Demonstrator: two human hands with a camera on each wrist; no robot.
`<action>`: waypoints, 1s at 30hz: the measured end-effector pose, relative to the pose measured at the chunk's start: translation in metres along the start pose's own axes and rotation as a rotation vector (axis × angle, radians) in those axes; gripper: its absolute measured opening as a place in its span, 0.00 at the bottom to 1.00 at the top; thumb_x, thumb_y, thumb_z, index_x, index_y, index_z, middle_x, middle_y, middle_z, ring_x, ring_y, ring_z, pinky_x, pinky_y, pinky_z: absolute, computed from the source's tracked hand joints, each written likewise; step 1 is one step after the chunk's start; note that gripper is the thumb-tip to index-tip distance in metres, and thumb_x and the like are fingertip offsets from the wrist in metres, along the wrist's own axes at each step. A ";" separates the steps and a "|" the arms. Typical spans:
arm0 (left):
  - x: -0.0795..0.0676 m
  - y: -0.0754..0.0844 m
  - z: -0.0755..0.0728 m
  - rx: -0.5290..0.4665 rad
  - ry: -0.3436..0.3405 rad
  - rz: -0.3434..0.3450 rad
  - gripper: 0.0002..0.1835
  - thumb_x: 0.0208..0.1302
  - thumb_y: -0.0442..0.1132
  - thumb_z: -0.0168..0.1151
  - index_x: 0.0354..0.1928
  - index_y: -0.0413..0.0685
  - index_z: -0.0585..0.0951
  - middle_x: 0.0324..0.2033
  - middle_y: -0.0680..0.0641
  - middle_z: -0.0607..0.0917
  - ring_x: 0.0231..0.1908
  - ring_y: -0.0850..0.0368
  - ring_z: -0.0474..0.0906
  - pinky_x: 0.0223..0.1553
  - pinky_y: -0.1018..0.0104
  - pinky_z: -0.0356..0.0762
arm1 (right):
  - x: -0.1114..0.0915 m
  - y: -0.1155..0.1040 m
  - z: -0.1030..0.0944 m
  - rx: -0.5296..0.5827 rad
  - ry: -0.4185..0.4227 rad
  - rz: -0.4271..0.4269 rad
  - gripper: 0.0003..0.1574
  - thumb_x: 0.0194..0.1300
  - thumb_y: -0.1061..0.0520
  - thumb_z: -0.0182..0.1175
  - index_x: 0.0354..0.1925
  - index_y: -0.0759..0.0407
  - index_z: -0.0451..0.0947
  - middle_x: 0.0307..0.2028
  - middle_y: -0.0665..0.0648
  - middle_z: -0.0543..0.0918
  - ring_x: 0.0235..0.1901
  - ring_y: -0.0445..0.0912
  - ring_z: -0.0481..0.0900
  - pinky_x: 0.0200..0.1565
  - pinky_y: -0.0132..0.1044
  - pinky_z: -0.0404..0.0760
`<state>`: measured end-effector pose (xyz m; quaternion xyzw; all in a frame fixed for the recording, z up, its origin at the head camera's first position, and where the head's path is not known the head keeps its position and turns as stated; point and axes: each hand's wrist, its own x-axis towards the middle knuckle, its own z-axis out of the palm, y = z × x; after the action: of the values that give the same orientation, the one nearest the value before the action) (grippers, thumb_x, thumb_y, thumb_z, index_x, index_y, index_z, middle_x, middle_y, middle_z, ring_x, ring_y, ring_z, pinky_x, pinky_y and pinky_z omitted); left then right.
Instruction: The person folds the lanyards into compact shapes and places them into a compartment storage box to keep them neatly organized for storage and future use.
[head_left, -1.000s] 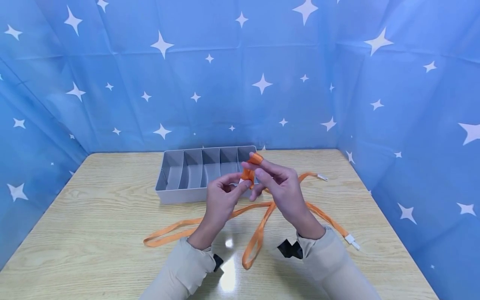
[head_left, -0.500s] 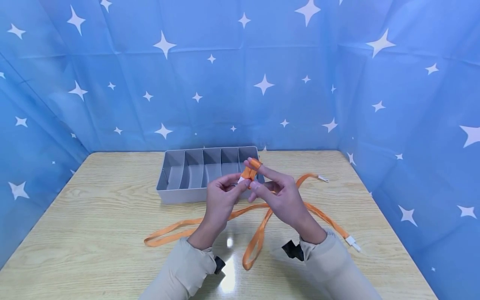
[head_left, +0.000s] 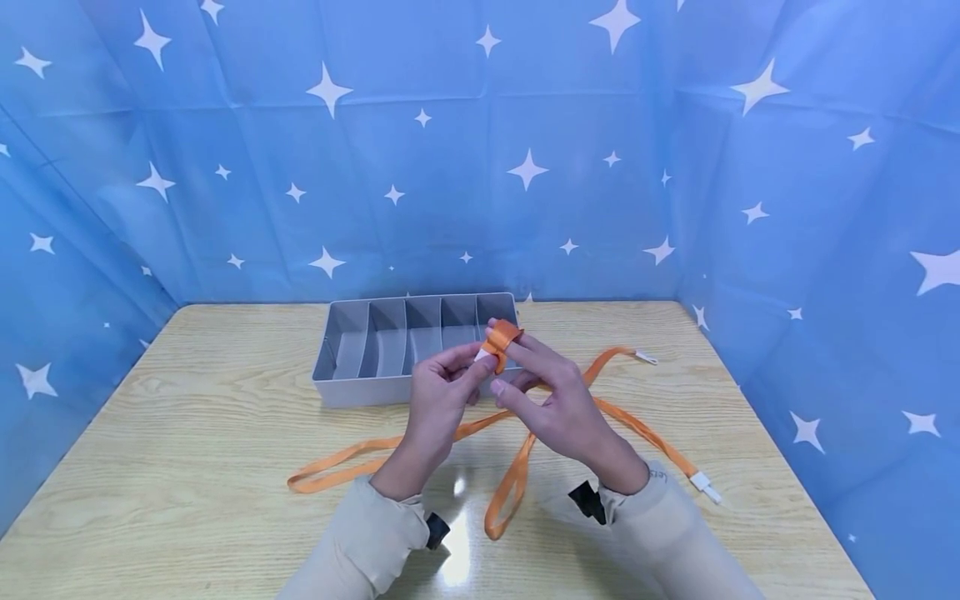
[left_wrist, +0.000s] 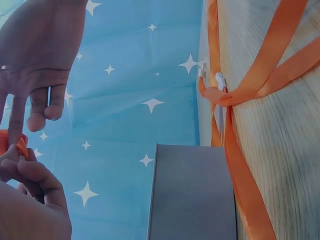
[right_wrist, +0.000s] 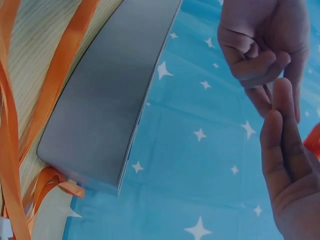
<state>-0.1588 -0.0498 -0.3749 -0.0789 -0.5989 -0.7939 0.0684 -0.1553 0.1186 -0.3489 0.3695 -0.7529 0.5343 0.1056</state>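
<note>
In the head view, a short orange lanyard (head_left: 501, 335) is wound in a band around the upper fingers of my right hand (head_left: 558, 406). Those fingers extend fairly straight, and the thumb stands apart from the band. My left hand (head_left: 437, 406) pinches the lanyard near its white end piece (head_left: 484, 357) between thumb and fingers. Both hands are raised just in front of a grey divided box (head_left: 367, 392). From the left wrist, the wound lanyard (left_wrist: 22, 148) shows only partly at the edge; the right wrist view catches just a sliver of orange band (right_wrist: 314, 140).
Orange lanyards (head_left: 514, 492) lie loosely crossed on the wooden table (head_left: 187, 467) beneath the hands. A white clip (head_left: 705, 487) ends one strap at the right, and another clip (head_left: 647, 357) lies farther back. A blue star-patterned curtain (head_left: 450, 150) stands behind.
The right thumb has come away from the band, and the right hand has shifted slightly down and left. The left hand keeps its pinch. The box and loose lanyards stay put.
</note>
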 end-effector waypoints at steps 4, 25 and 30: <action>-0.001 0.003 -0.001 -0.025 -0.021 -0.021 0.15 0.64 0.31 0.67 0.52 0.32 0.83 0.30 0.51 0.86 0.21 0.63 0.71 0.24 0.74 0.72 | 0.000 0.002 0.002 -0.061 0.004 -0.030 0.32 0.66 0.66 0.62 0.67 0.61 0.72 0.68 0.57 0.71 0.32 0.43 0.86 0.36 0.36 0.84; -0.007 0.012 0.000 -0.123 -0.054 -0.075 0.17 0.66 0.27 0.63 0.56 0.29 0.79 0.32 0.48 0.84 0.23 0.62 0.78 0.28 0.72 0.80 | -0.002 0.012 0.006 -0.264 0.020 -0.143 0.26 0.64 0.63 0.64 0.60 0.61 0.78 0.60 0.58 0.78 0.29 0.37 0.84 0.34 0.31 0.83; -0.007 0.013 -0.001 -0.149 -0.066 -0.085 0.18 0.66 0.27 0.63 0.57 0.30 0.79 0.33 0.46 0.85 0.25 0.61 0.81 0.30 0.71 0.81 | -0.001 0.013 0.006 -0.288 0.029 -0.172 0.27 0.63 0.62 0.63 0.61 0.61 0.78 0.60 0.58 0.78 0.29 0.37 0.83 0.32 0.31 0.82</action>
<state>-0.1495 -0.0540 -0.3646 -0.0845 -0.5429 -0.8355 0.0091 -0.1617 0.1161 -0.3617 0.4061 -0.7856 0.4150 0.2137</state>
